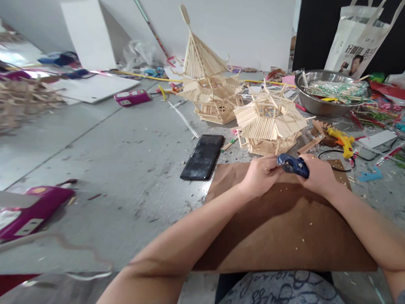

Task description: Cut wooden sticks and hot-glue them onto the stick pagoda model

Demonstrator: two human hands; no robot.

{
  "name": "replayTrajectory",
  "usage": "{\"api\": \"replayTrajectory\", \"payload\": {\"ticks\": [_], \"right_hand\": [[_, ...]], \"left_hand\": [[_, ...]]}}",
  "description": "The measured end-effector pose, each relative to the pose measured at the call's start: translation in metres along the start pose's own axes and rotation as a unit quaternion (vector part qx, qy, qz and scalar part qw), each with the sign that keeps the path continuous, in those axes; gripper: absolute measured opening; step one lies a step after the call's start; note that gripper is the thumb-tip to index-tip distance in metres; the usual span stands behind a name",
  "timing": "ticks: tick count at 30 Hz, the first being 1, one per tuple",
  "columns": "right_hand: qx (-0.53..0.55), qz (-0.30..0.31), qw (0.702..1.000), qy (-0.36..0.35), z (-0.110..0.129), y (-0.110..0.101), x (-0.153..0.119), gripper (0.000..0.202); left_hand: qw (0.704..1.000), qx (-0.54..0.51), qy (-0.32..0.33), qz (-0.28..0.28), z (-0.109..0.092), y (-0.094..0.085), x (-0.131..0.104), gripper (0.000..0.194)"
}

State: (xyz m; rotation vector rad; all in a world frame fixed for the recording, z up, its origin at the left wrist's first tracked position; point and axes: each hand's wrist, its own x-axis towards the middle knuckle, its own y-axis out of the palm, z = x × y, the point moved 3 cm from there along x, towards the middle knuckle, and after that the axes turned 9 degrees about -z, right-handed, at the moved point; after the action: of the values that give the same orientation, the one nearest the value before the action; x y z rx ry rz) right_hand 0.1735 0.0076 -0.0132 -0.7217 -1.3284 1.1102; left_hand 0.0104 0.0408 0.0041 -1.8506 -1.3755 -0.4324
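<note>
My right hand (318, 174) is closed around a dark blue hand cutter (293, 166), held over the far edge of a brown board (295, 235). The cutter's head points left and meets the fingertips of my left hand (259, 175). Those fingers are pinched together; whatever they hold is too small or hidden to make out. Just beyond my hands stands a low, many-sided model of thin wooden sticks (271, 121), with an open top. Behind it to the left rises a taller stick pavilion (208, 81) with a pointed roof. Small wood chips lie on the board.
A black phone (202, 157) lies left of the board. To the right are a yellow glue gun (344, 141) with its cord and a metal bowl (332, 107) of sticks and wrappers. Purple power strips (133, 97) lie on the left. A white bag (355, 42) stands behind.
</note>
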Motion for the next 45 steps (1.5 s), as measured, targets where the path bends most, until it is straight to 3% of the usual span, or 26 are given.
{"api": "replayTrajectory", "payload": {"ticks": [8,21,28,38,45], "right_hand": [[-0.008,0.013,0.999,0.028,0.001,0.002,-0.002,0.024],[-0.012,0.044,0.998,0.042,-0.001,0.002,0.001,0.022],[-0.001,-0.013,0.996,0.083,-0.017,0.0,0.008,0.029],[0.031,-0.017,0.999,-0.005,-0.022,0.009,0.009,0.044],[-0.014,0.016,0.997,-0.079,-0.027,0.02,0.008,0.055]], "left_hand": [[1.0,0.01,0.0,-0.003,0.001,-0.002,0.001,0.023],[0.998,-0.001,-0.063,0.005,0.004,0.001,-0.001,0.022],[0.987,-0.077,-0.135,0.029,0.016,0.002,0.002,0.021],[0.957,-0.152,-0.24,0.05,0.015,0.002,0.001,0.017],[0.944,-0.186,-0.267,0.052,0.018,-0.001,0.001,0.023]]}}
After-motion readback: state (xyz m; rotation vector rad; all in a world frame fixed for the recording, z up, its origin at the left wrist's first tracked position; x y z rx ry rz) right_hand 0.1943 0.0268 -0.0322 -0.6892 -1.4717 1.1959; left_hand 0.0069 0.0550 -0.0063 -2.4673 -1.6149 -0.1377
